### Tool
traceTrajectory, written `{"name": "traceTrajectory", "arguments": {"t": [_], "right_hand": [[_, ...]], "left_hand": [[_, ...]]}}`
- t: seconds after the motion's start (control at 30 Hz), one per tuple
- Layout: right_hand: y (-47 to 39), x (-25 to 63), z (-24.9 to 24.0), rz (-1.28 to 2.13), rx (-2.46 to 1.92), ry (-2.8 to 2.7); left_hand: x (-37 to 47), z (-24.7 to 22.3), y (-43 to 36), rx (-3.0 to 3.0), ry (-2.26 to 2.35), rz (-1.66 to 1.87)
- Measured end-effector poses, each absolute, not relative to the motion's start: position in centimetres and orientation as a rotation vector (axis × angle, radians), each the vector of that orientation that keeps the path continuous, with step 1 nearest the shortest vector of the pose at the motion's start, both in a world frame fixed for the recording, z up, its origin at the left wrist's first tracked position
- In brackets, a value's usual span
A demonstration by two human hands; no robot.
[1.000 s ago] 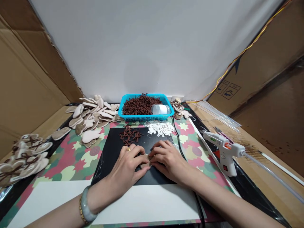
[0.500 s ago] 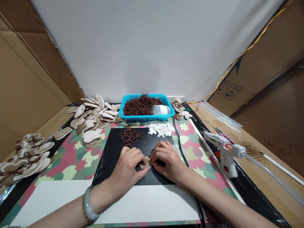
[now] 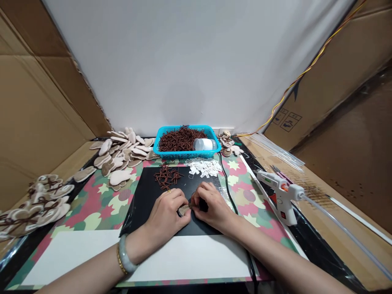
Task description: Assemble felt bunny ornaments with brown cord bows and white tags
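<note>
Over the black mat [image 3: 141,198], a small tan fabric piece [image 3: 184,210] is clamped in the grip of the left hand [image 3: 167,210], its right edge pinched by the right hand [image 3: 212,206]; brown bows [image 3: 167,177] are scattered beyond

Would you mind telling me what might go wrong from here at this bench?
The left hand might brush the loose brown bows just beyond it. The right arm could snag the black cord running beneath it. The small beige piece at the fingertips could slip.
</note>
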State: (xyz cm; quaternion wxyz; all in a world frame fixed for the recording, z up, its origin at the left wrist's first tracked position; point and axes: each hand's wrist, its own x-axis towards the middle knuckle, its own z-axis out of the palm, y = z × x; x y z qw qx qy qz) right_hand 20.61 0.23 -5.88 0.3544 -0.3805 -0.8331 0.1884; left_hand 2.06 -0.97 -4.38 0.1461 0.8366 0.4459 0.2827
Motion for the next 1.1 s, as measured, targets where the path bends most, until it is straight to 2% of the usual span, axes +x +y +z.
{"name": "traceTrajectory", "arguments": {"t": [0.2,0.43,0.53,0.63,0.77,0.83,0.97,1.1], "right_hand": [[-0.1,21.6,-4.3,0.654,-0.969,-2.050],[-0.9,22.6,-2.7,1.338,-1.057,-1.525],[-1.4,21.8,-3.1,1.476,-1.044,-1.376],[-2.1,20.9,-3.3,1.356,-1.098,-1.391],[-2.9,20.1,-2.9,0.809,-1.045,-1.724],[-2.9,19.9,-2.8,0.646,-1.033,-1.825],[-2.0,20.3,-2.9,0.622,-1.146,-1.852],[-1.1,21.5,-3.7,0.557,-1.059,-2.016]], "left_hand": [[1.9,-4.6,-0.9,2.408,1.162,1.020],[1.9,-3.1,-1.3,2.429,1.102,1.343],[2.0,-2.7,-1.3,2.444,1.103,1.370],[1.7,-2.6,-1.3,2.380,1.136,1.360],[1.2,-2.8,-1.1,2.267,1.162,1.326],[1.0,-2.9,-1.1,2.281,1.171,1.310],[0.9,-3.3,-0.9,2.333,1.226,1.165],[1.0,-3.7,-0.8,2.368,1.282,0.898]]}}
